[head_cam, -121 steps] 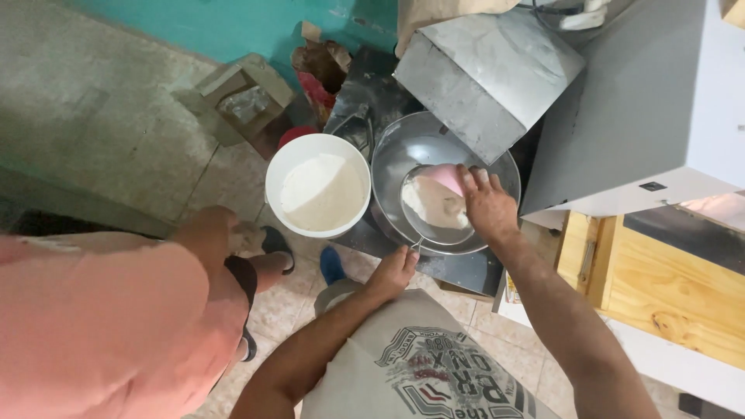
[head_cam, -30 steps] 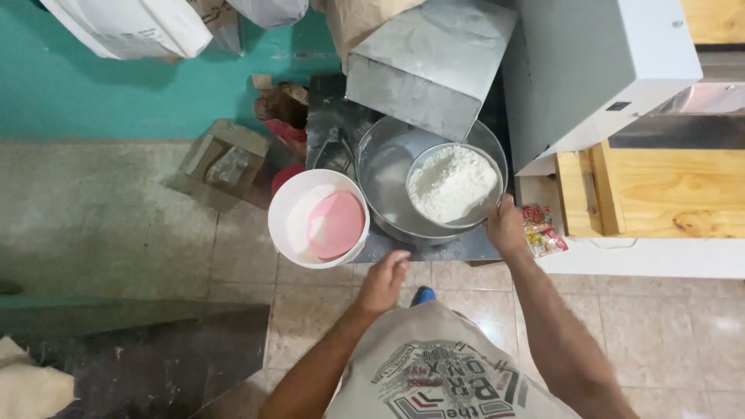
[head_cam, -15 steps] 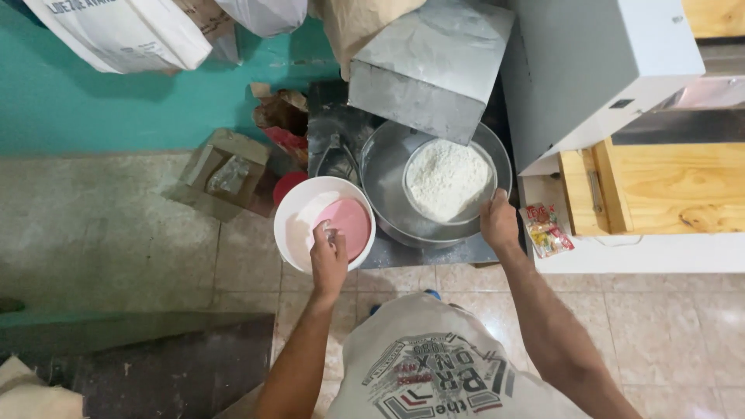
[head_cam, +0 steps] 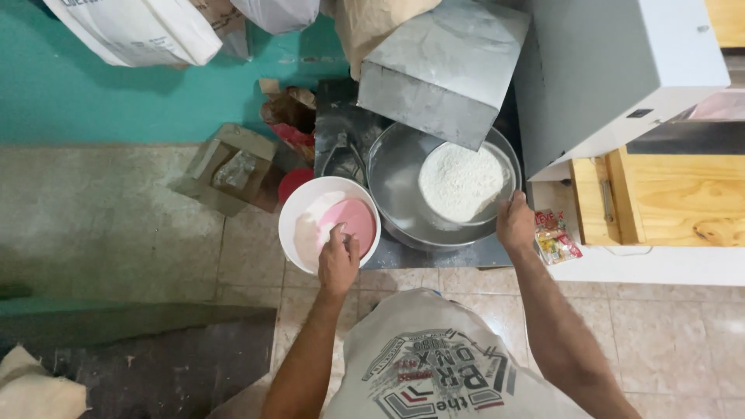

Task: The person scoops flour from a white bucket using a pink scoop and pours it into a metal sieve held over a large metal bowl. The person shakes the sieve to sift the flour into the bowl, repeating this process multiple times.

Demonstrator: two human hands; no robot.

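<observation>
left hand (head_cam: 338,262) now dipped into the white bucket (head_cam: 293,225), fingers closed on the pink scoop (head_cam: 353,219), no longer hanging free; right hand (head_cam: 515,223) gripping near rim of flour-filled bowl (head_cam: 462,182) inside metal basin (head_cam: 396,186), unmoved

Cardboard box (head_cam: 225,169) on floor, snack packet (head_cam: 554,239) on shelf

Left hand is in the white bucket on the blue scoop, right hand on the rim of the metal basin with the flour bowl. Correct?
Not quite: the scoop is pink, not blue. The head view shows the left hand reaching into the white bucket at that pink scoop, and the right hand on the rim of the metal basin that holds the bowl of white flour.
</observation>
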